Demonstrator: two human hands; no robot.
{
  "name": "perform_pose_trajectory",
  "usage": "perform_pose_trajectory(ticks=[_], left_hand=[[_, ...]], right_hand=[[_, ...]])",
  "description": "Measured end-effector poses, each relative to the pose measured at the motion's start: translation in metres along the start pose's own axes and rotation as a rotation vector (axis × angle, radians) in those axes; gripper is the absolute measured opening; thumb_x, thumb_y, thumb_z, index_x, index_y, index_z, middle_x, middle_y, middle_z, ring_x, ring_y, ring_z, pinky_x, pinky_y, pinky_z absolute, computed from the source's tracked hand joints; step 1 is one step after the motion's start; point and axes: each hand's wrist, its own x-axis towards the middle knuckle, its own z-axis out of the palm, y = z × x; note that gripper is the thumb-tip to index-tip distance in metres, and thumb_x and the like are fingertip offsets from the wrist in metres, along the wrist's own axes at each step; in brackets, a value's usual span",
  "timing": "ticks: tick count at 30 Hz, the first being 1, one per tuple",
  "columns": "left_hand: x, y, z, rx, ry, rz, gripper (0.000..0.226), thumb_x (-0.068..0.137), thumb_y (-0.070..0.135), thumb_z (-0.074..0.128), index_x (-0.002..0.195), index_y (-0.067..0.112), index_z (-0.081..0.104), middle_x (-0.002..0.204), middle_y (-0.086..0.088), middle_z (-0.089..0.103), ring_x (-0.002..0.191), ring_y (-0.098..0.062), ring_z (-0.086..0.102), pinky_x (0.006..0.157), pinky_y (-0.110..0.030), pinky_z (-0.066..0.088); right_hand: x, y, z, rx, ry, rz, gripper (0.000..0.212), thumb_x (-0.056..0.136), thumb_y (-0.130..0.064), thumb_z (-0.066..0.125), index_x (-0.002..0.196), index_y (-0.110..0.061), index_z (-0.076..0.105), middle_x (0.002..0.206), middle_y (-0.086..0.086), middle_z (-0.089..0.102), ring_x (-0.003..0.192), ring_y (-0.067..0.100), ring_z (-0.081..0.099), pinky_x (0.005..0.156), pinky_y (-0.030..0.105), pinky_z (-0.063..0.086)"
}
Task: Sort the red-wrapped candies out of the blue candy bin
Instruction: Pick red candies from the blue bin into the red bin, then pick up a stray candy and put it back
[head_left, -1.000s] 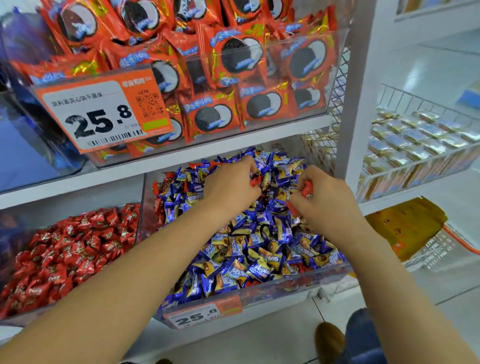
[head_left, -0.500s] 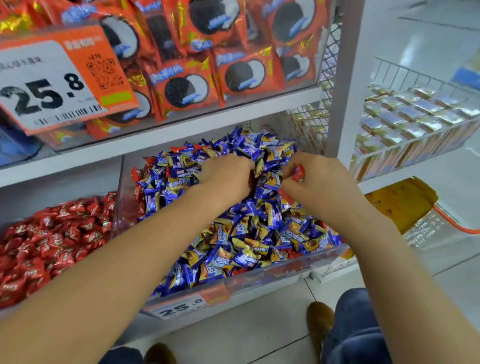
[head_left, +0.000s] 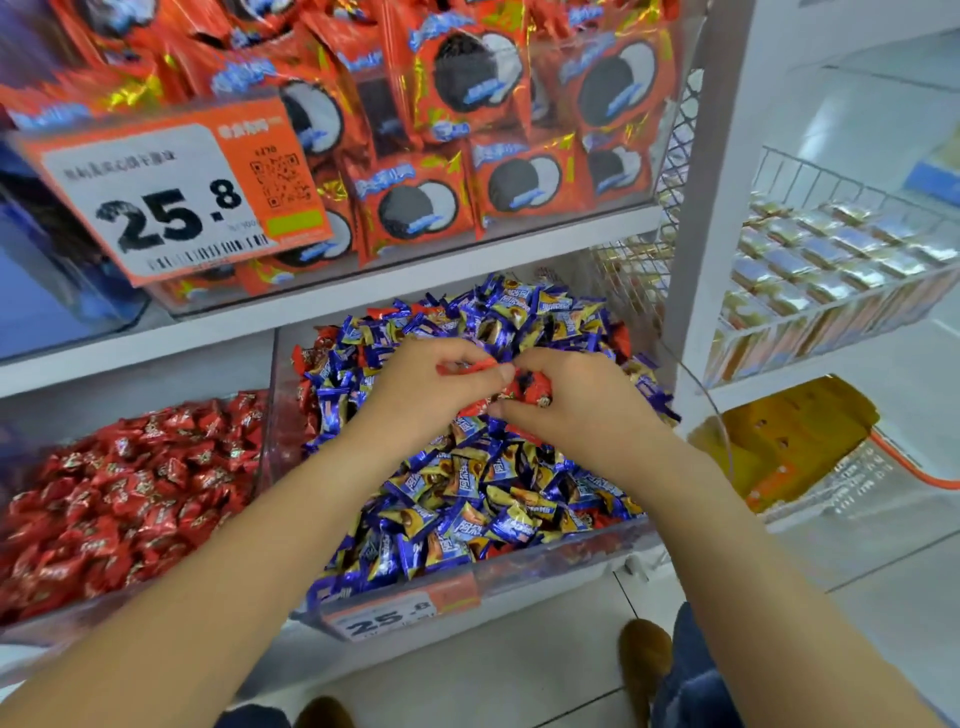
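A clear bin (head_left: 571, 566) on the lower shelf is heaped with blue-and-yellow wrapped candies (head_left: 483, 499); a few red-wrapped ones show at its edges and top. Over the middle of the heap, my left hand (head_left: 421, 387) pinches a red-wrapped candy (head_left: 467, 366) between thumb and fingers. My right hand (head_left: 571, 405) touches the left one and grips red-wrapped candies (head_left: 535, 389) in curled fingers. To the left stands a second clear bin full of red-wrapped candies (head_left: 130, 493).
The shelf above carries orange cookie packs (head_left: 467, 156) behind an orange 25.8 price tag (head_left: 171, 197). A white upright post (head_left: 727, 182) borders the blue bin on the right. Beyond it are a wire basket of foil sweets (head_left: 831, 270) and a yellow bag (head_left: 789, 441).
My hands have drawn together over the heap until they touch. The left hand now shows a red candy in its fingertips. The camera has shifted slightly.
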Motion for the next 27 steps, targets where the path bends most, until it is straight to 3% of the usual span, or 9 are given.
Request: perform_pose_trajectory(ticks=[5,9,13,17,19,21,23,25,27], left_hand=[[-0.029,-0.003,-0.029,0.019,0.148,-0.028,0.013,0.084,0.042,0.067,0.082,0.029,0.067,0.082,-0.001,0.067,0.074,-0.011,0.062,0.071,-0.022,0.046],[-0.072,-0.019,-0.075,0.006,0.264,-0.028,0.008,0.085,0.032,0.068,0.078,0.030,0.068,0.073,0.009,0.063,0.061,0.003,0.053,0.057,-0.004,0.035],[-0.110,-0.058,-0.122,-0.126,0.419,-0.124,0.014,0.088,0.021,0.066,0.076,0.029,0.069,0.071,0.016,0.066,0.066,0.008,0.054,0.069,-0.009,0.038],[-0.135,-0.085,-0.161,-0.171,0.533,-0.233,0.012,0.091,0.022,0.061,0.083,0.027,0.068,0.078,0.020,0.066,0.080,0.005,0.056,0.072,-0.003,0.039],[-0.136,-0.096,-0.173,-0.136,0.529,-0.336,0.011,0.093,0.029,0.059,0.096,0.024,0.069,0.094,0.010,0.066,0.092,-0.005,0.057,0.083,-0.017,0.043],[-0.132,-0.103,-0.186,-0.283,0.471,-0.511,0.025,0.093,0.043,0.054,0.100,0.024,0.068,0.102,0.003,0.068,0.096,-0.015,0.060,0.091,-0.032,0.046],[-0.128,-0.107,-0.200,-0.566,0.371,-0.621,0.034,0.093,0.056,0.046,0.095,0.027,0.065,0.091,0.002,0.068,0.084,-0.016,0.062,0.081,-0.036,0.050],[-0.126,-0.118,-0.213,-0.723,0.326,-0.613,0.040,0.093,0.060,0.040,0.101,0.028,0.063,0.094,0.002,0.065,0.081,-0.014,0.060,0.080,-0.037,0.049],[-0.128,-0.128,-0.220,-0.772,0.318,-0.610,0.046,0.091,0.063,0.038,0.113,0.029,0.061,0.115,0.000,0.058,0.091,-0.015,0.055,0.083,-0.037,0.045]], right_hand=[[-0.006,-0.005,-0.002,0.008,0.028,-0.002,0.027,0.088,-0.044,0.061,0.077,-0.020,0.056,0.051,-0.007,0.043,0.043,0.006,0.036,0.046,0.024,0.023],[-0.023,-0.024,0.010,0.181,0.002,0.008,0.023,0.086,-0.041,0.064,0.070,-0.026,0.058,0.052,-0.009,0.052,0.051,0.004,0.048,0.048,0.017,0.030],[-0.015,-0.091,0.044,0.454,-0.045,0.020,0.028,0.088,-0.034,0.064,0.068,-0.015,0.058,0.055,0.002,0.048,0.051,0.009,0.040,0.056,0.026,0.037],[0.018,-0.175,0.088,0.231,-0.153,-0.056,0.022,0.088,-0.032,0.061,0.072,-0.017,0.057,0.065,-0.004,0.056,0.072,0.019,0.052,0.068,0.030,0.037],[0.040,-0.203,0.113,0.117,-0.226,-0.067,0.027,0.088,-0.035,0.058,0.070,-0.015,0.057,0.081,0.010,0.065,0.087,0.030,0.060,0.073,0.033,0.042],[0.061,-0.217,0.135,0.061,-0.351,-0.055,0.036,0.087,-0.052,0.055,0.081,-0.018,0.062,0.096,0.010,0.068,0.098,0.029,0.062,0.076,0.031,0.046],[0.072,-0.223,0.144,0.084,-0.498,-0.039,0.061,0.084,-0.070,0.045,0.118,-0.022,0.061,0.125,0.005,0.062,0.118,0.025,0.055,0.094,0.031,0.044],[0.071,-0.220,0.138,0.117,-0.504,-0.024,0.069,0.087,-0.070,0.037,0.134,-0.022,0.051,0.139,0.004,0.052,0.127,0.024,0.048,0.102,0.031,0.038],[0.063,-0.211,0.122,0.142,-0.409,-0.074,0.058,0.091,-0.061,0.041,0.132,-0.021,0.053,0.134,0.003,0.056,0.123,0.021,0.051,0.099,0.029,0.040]])
